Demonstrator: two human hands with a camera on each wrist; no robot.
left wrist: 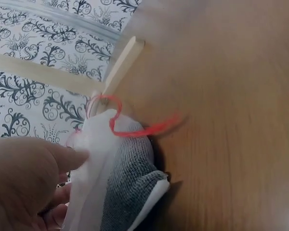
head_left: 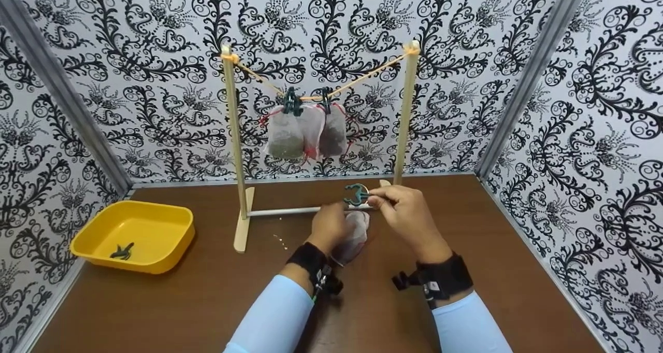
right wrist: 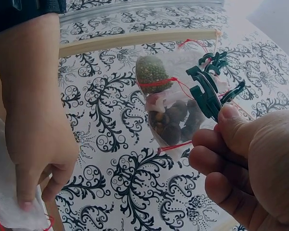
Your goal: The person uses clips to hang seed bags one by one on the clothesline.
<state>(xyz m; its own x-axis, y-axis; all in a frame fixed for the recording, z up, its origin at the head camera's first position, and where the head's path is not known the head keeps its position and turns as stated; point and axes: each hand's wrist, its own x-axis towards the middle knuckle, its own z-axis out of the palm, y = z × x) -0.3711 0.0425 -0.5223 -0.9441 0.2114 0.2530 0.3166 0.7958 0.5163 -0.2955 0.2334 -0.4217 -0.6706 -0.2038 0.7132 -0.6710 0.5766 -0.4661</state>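
Note:
My left hand [head_left: 329, 227] pinches the top of a white mesh drawstring bag [left wrist: 130, 178] by its edge, low over the table. Dark contents fill the bag's lower part, and a red string trails from it. To the right, my right hand [head_left: 406, 213] holds a dark green plastic clip [right wrist: 206, 94] between thumb and forefinger, its curved jaws pointing away from the hand. Beyond the hands, a mesh bag of green grains [head_left: 286, 135] and one with dark round lumps [head_left: 334, 132] hang from an orange cord [head_left: 370, 75] by green clips [head_left: 292, 103].
Two wooden posts [head_left: 235, 135] on flat feet carry the cord, joined low down by a white rod [head_left: 285, 211]. A yellow basin [head_left: 155, 265] stands at the left with green clips [head_left: 122, 251] inside. Small pale crumbs [head_left: 281, 241] lie on the brown table [head_left: 207, 301].

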